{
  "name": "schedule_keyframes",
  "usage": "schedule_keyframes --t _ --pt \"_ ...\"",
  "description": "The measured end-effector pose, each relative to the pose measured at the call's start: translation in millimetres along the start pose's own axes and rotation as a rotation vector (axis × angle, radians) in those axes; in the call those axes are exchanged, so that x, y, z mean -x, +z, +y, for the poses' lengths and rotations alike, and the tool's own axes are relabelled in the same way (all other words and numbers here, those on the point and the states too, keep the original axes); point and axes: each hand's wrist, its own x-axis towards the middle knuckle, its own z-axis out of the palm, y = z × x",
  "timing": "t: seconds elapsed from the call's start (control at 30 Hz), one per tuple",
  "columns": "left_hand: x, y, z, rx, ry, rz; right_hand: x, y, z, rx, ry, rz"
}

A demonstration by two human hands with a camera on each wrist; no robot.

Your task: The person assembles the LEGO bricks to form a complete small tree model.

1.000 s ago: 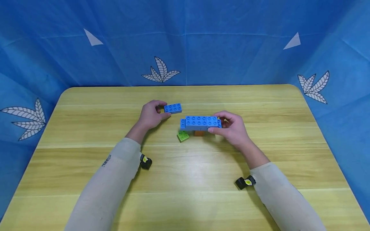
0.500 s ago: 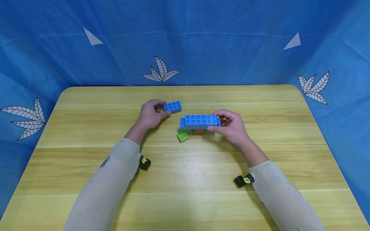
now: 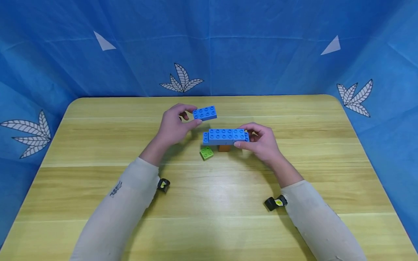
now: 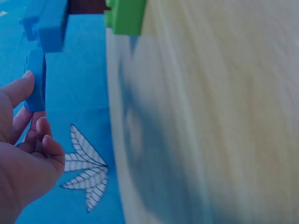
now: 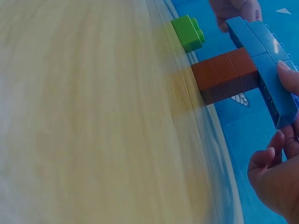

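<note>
My left hand [image 3: 175, 124] pinches a loose blue brick [image 3: 205, 113] by its left end, raised above the table behind the built piece. Two layers of blue bricks [image 3: 221, 135] form a beam on top of a short brown brick stack [image 5: 224, 76], which stands on the table. With thumb and fingers, my right hand [image 3: 260, 142] grips the right end of this beam. Just left of the brown stack lies a small green brick [image 3: 206, 153], studs up. In the left wrist view the held brick [image 4: 36, 79] shows edge-on between thumb and fingers.
The wooden table [image 3: 209, 203] reaches back to a blue curtain [image 3: 209, 47] printed with white leaves. Black wrist cameras [image 3: 163, 185] hang from both sleeves, close over the tabletop.
My left hand has lifted the loose blue brick off the table and brought it slightly right and away from me. The right hand keeps its grip on the beam, almost unmoved.
</note>
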Motion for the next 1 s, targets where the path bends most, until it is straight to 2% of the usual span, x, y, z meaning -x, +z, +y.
schedule_keyframes --t 0.27,0.53,1.0 --pt "4.4 1.3 19.7 0.042 0.096 -0.004 -0.4 0.5 -1.9 0.016 0.009 -0.003" --pt "12.6 6.4 38.1 0.067 0.109 -0.047 -1.0 -0.4 -1.9 0.016 0.016 -0.002" --pt "21.3 23.1 40.8 0.086 0.143 -0.122 -0.5 -0.6 -1.7 0.032 -0.001 -0.007"
